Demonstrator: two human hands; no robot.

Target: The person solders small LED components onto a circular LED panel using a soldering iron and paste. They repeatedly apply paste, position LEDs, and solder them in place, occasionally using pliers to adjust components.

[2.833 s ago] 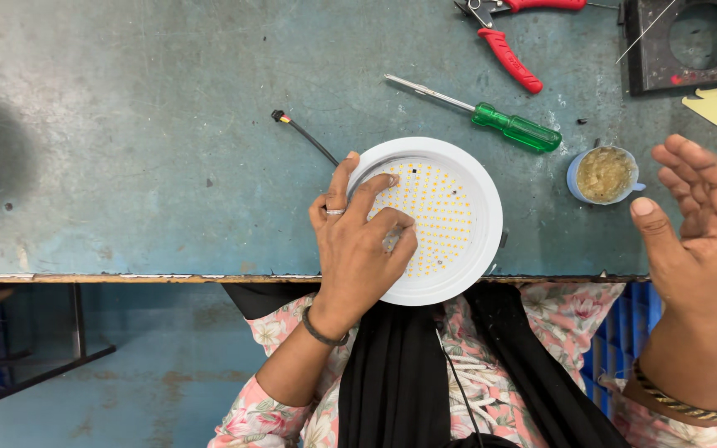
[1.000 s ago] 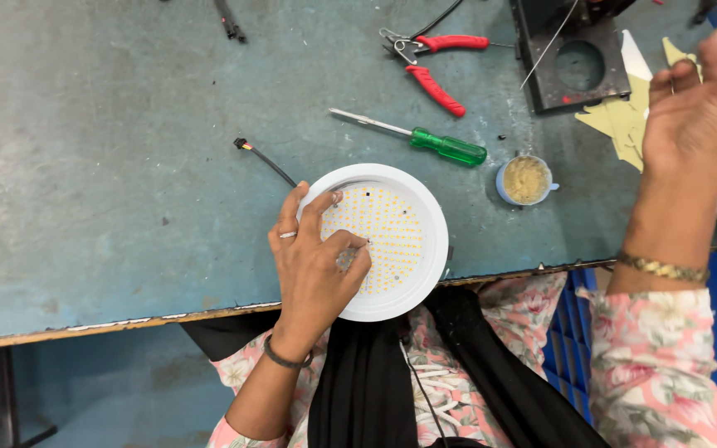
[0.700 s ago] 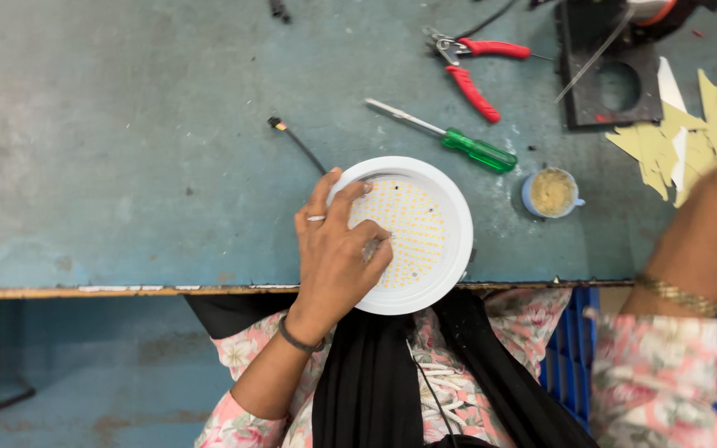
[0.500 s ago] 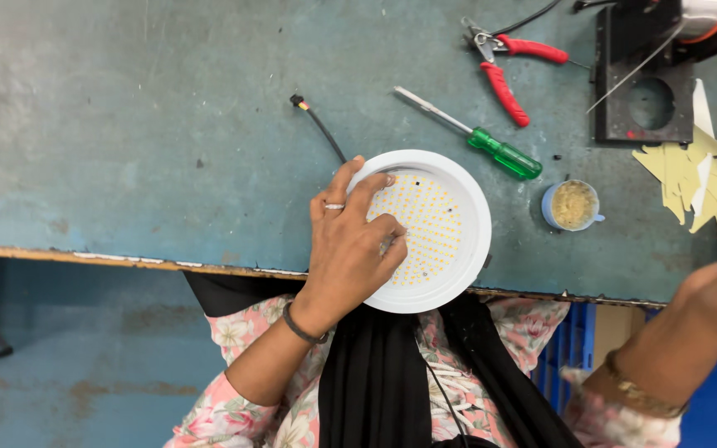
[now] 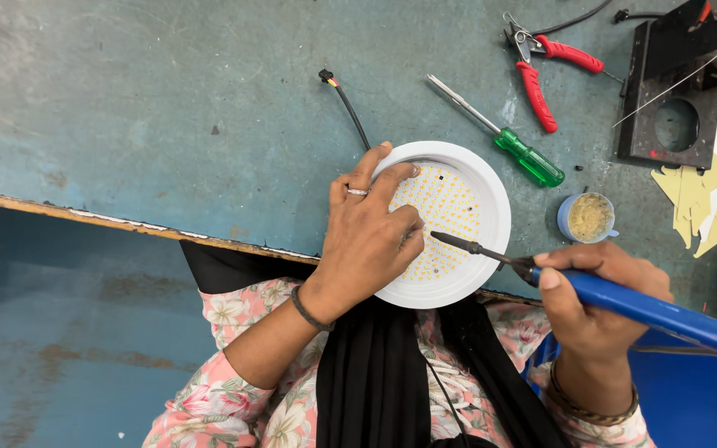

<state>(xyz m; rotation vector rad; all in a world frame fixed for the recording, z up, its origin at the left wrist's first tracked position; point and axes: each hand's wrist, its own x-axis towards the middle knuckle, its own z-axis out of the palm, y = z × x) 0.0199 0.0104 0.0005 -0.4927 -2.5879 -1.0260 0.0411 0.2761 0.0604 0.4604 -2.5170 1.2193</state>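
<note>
Resting at the near edge of the teal desk, a round white lamp panel dotted with small yellow chips serves as the landmark. Just right of it stands a small blue tub of tan paste; beyond it lie a green-handled screwdriver and red-handled pliers, and far right are pale yellow paper cut-outs. The left hand presses flat on the panel's left half, fingers spread. The right hand has its grip closed around a blue-handled soldering iron, whose dark tip touches the panel's face.
</note>
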